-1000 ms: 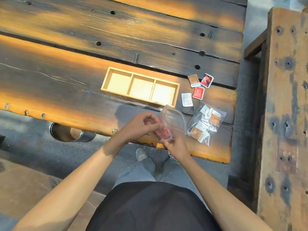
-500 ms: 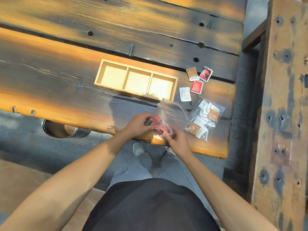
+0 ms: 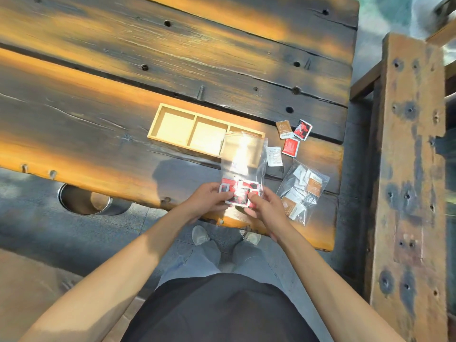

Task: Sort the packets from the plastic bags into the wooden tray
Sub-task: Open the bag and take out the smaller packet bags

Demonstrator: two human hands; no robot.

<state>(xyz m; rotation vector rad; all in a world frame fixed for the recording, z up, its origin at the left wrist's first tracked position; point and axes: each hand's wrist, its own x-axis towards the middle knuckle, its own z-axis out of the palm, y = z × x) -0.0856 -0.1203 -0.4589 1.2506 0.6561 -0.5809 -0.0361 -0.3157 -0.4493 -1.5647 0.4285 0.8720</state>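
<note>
Left hand (image 3: pixel 207 201) and right hand (image 3: pixel 265 209) both grip a clear bag (image 3: pixel 243 166) of red packets (image 3: pixel 238 193), its upright top hiding the wooden tray (image 3: pixel 172 124)'s right compartment; second bag (image 3: pixel 302 191) and four loose packets (image 3: pixel 291 140) lie right.

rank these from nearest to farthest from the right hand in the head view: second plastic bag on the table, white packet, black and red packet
From the right hand:
1. Second plastic bag, lying just to its right on the table.
2. White packet, farther up the table, beside the tray's right end.
3. Black and red packet, farthest, up and to the right.
</note>
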